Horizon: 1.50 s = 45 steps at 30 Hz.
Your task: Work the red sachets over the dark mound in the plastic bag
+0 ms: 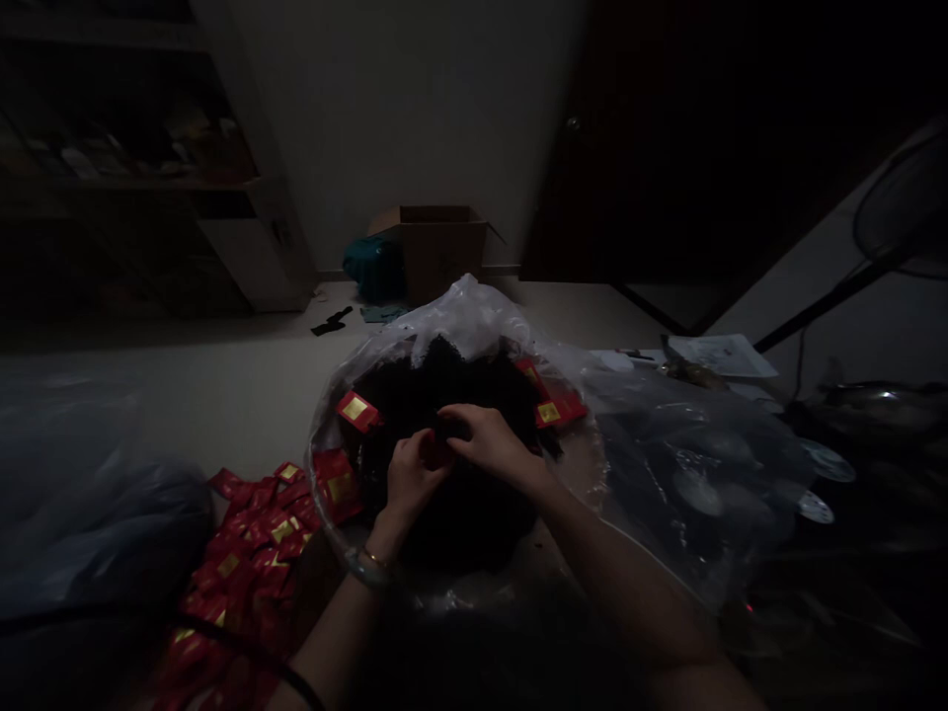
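Note:
A wide round container lined with clear plastic [474,314] holds a heap of dark, loose material [466,533], too dim to identify. Over its middle, my left hand [412,479] is closed around a small red packet [436,451], mostly hidden by the fingers. My right hand [493,446] reaches in from the right with thumb and fingers curled together at the packet's top; what they pinch is too dark to make out. Red packets with gold labels lie around the heap: one at the left rim [358,411], a larger one below it [337,486], and some at the right [559,410].
Many red packets [256,533] are piled on the floor at left, beside a large plastic bag [104,523]. Clear plastic sheeting [688,474] spreads to the right. Behind stand an open cardboard box [444,252], a teal bag [372,267] and shelves [148,183].

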Each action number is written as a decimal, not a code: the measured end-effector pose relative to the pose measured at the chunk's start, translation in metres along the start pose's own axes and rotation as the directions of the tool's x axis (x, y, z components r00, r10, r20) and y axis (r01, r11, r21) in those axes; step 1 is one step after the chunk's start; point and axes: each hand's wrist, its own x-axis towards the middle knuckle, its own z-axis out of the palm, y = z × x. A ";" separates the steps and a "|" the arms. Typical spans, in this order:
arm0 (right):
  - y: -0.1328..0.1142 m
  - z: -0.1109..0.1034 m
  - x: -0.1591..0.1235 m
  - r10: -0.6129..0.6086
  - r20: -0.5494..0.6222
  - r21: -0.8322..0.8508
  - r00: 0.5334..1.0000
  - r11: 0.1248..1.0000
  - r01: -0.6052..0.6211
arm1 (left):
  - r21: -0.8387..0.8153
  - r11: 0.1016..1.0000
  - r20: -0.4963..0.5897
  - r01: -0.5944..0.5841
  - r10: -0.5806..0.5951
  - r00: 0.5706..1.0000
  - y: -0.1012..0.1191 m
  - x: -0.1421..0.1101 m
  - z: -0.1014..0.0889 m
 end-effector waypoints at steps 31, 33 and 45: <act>0.005 0.012 -0.015 -0.088 0.144 -0.110 0.986 0.988 0.104 | -0.055 0.998 -0.050 0.031 -0.034 0.998 -0.013 -0.006 0.006; 0.005 0.013 -0.016 -0.084 0.031 -0.125 0.996 0.988 0.088 | -0.051 0.999 -0.077 0.017 -0.021 0.997 -0.012 -0.007 0.007; 0.032 0.022 -0.022 0.052 -0.185 0.062 0.981 0.997 -0.041 | -0.035 0.997 -0.145 -0.066 0.061 0.988 -0.006 -0.006 -0.004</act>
